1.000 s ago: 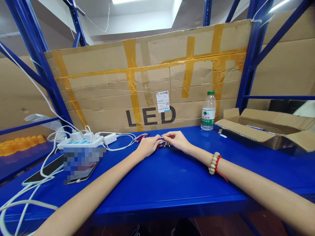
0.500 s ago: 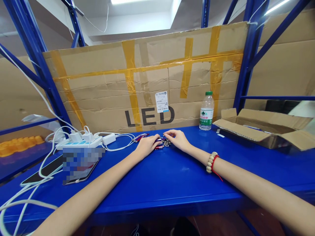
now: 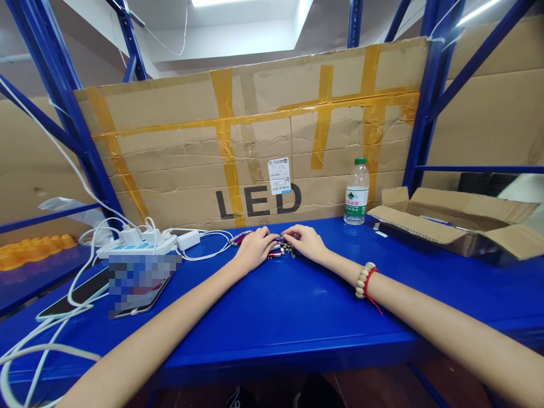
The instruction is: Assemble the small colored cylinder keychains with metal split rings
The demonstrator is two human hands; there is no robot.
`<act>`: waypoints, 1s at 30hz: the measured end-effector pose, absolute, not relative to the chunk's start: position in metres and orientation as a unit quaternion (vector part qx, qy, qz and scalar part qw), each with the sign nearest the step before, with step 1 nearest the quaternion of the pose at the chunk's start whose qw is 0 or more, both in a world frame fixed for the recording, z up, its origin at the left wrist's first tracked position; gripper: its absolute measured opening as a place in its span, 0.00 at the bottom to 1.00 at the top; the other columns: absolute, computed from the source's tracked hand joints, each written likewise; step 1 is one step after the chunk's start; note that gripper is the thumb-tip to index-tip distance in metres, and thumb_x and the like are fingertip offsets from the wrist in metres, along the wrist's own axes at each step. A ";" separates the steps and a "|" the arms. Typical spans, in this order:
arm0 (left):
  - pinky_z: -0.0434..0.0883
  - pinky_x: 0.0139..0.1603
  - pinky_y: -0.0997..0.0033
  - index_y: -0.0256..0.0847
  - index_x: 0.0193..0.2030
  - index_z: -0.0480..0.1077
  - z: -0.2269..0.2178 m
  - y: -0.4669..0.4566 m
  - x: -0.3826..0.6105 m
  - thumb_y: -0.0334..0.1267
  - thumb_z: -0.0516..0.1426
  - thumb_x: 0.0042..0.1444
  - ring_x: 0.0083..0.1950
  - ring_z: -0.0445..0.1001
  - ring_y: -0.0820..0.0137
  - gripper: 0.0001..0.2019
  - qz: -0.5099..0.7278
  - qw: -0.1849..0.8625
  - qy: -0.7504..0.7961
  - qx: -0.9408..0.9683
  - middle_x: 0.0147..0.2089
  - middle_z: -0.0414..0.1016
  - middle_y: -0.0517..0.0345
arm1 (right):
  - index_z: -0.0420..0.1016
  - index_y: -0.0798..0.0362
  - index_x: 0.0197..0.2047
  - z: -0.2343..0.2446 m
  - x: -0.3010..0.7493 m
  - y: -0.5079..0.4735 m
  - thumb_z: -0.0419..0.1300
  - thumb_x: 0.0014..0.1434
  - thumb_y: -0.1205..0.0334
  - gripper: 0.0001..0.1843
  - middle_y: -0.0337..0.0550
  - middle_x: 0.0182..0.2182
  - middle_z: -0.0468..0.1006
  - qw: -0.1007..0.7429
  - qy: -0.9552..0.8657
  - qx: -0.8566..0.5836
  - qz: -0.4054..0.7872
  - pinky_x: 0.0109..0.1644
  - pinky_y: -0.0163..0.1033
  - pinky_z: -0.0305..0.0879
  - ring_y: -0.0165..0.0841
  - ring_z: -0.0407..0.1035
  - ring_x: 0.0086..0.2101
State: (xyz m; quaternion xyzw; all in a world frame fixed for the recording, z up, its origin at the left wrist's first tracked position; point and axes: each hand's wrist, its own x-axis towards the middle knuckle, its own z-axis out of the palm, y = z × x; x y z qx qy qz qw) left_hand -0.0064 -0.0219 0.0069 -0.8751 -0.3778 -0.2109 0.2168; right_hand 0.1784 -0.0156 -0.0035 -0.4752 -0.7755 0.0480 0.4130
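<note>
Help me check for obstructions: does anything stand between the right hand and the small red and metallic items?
Nothing visible does: the right hand is right at the small items, with the left hand at their other side. The bottle and open box stand farther right, out of the way.

Small slim pieces [image 3: 275, 255] show red, purple and silver on the blue tabletop [image 3: 297, 306]. From them, brown cardboard [image 3: 276, 139] at 12 o'clock bears crossing amber tape [image 3: 324, 119]; the bottle cap [image 3: 361, 161] at 2 is green; the power strip [image 3: 169, 245] at 9, white.
</note>
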 end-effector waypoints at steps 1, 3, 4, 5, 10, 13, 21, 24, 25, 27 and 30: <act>0.66 0.41 0.71 0.44 0.49 0.64 0.007 -0.022 -0.007 0.41 0.42 0.62 0.40 0.67 0.70 0.15 -0.213 0.207 -0.373 -0.879 0.40 0.66 0.55 | 0.75 0.49 0.36 -0.003 0.178 -0.018 0.53 0.55 0.57 0.11 0.39 0.36 0.77 0.403 -0.777 -0.483 0.036 0.34 0.34 0.61 0.30 0.69 0.34; 0.66 0.39 0.73 0.43 0.50 0.62 0.007 -0.022 -0.007 0.41 0.41 0.62 0.39 0.68 0.71 0.15 -0.212 0.188 -0.355 -0.891 0.42 0.65 0.56 | 0.75 0.48 0.35 0.000 0.177 -0.021 0.52 0.55 0.57 0.11 0.38 0.34 0.77 0.384 -0.778 -0.497 0.011 0.31 0.33 0.59 0.30 0.68 0.33; 0.67 0.38 0.73 0.43 0.50 0.62 0.007 -0.023 -0.007 0.41 0.41 0.62 0.38 0.69 0.71 0.15 -0.211 0.181 -0.344 -0.897 0.42 0.66 0.56 | 0.75 0.47 0.34 0.001 0.177 -0.023 0.52 0.55 0.57 0.10 0.37 0.33 0.77 0.377 -0.778 -0.502 0.001 0.30 0.33 0.58 0.30 0.68 0.32; 0.67 0.37 0.74 0.42 0.49 0.62 0.007 -0.024 -0.007 0.41 0.41 0.62 0.38 0.69 0.72 0.14 -0.210 0.177 -0.332 -0.902 0.42 0.66 0.56 | 0.75 0.48 0.32 0.002 0.176 -0.025 0.53 0.55 0.57 0.10 0.37 0.32 0.77 0.374 -0.777 -0.507 -0.006 0.29 0.32 0.57 0.29 0.68 0.31; 0.67 0.38 0.74 0.40 0.48 0.61 0.009 -0.030 -0.007 0.37 0.39 0.62 0.40 0.70 0.71 0.15 -0.206 0.194 -0.257 -0.924 0.39 0.69 0.53 | 0.73 0.50 0.29 0.005 0.175 -0.027 0.54 0.52 0.59 0.08 0.36 0.27 0.76 0.370 -0.778 -0.507 0.010 0.27 0.31 0.55 0.28 0.67 0.28; 0.66 0.37 0.74 0.39 0.47 0.62 0.007 -0.031 -0.008 0.37 0.38 0.62 0.38 0.71 0.71 0.16 -0.191 0.217 -0.217 -0.933 0.37 0.72 0.52 | 0.73 0.52 0.30 0.004 0.174 -0.026 0.53 0.53 0.59 0.09 0.37 0.23 0.75 0.360 -0.792 -0.491 0.041 0.25 0.30 0.55 0.27 0.66 0.24; 0.62 0.27 0.77 0.41 0.40 0.64 0.007 -0.031 -0.008 0.53 0.48 0.56 0.28 0.71 0.73 0.17 -0.202 0.161 -0.258 -0.931 0.27 0.72 0.60 | 0.74 0.52 0.29 0.004 0.173 -0.028 0.55 0.49 0.58 0.09 0.38 0.23 0.76 0.338 -0.802 -0.491 0.030 0.24 0.30 0.55 0.27 0.67 0.23; 0.63 0.30 0.76 0.41 0.37 0.64 0.008 -0.030 -0.007 0.51 0.49 0.56 0.31 0.71 0.71 0.15 -0.205 0.163 -0.285 -0.922 0.29 0.72 0.59 | 0.74 0.52 0.29 0.005 0.173 -0.029 0.56 0.48 0.59 0.08 0.39 0.24 0.76 0.336 -0.802 -0.494 0.026 0.25 0.30 0.55 0.27 0.67 0.24; 0.64 0.31 0.75 0.41 0.37 0.63 0.008 -0.029 -0.007 0.49 0.49 0.56 0.32 0.71 0.71 0.14 -0.203 0.166 -0.294 -0.919 0.30 0.71 0.58 | 0.74 0.52 0.29 0.005 0.173 -0.029 0.56 0.48 0.60 0.08 0.39 0.24 0.76 0.336 -0.800 -0.496 0.026 0.25 0.30 0.56 0.28 0.67 0.24; 0.64 0.33 0.73 0.41 0.39 0.62 0.008 -0.028 -0.007 0.47 0.49 0.56 0.35 0.70 0.70 0.12 -0.201 0.171 -0.306 -0.915 0.33 0.71 0.57 | 0.74 0.53 0.28 0.005 0.172 -0.029 0.56 0.47 0.60 0.07 0.40 0.24 0.76 0.336 -0.799 -0.498 0.027 0.25 0.30 0.55 0.28 0.68 0.24; 0.65 0.38 0.71 0.40 0.41 0.61 0.009 -0.027 -0.006 0.45 0.49 0.57 0.40 0.69 0.68 0.11 -0.209 0.177 -0.307 -0.911 0.39 0.70 0.55 | 0.73 0.53 0.26 0.004 0.171 -0.028 0.56 0.46 0.61 0.07 0.40 0.22 0.76 0.334 -0.802 -0.494 0.022 0.25 0.30 0.55 0.28 0.67 0.23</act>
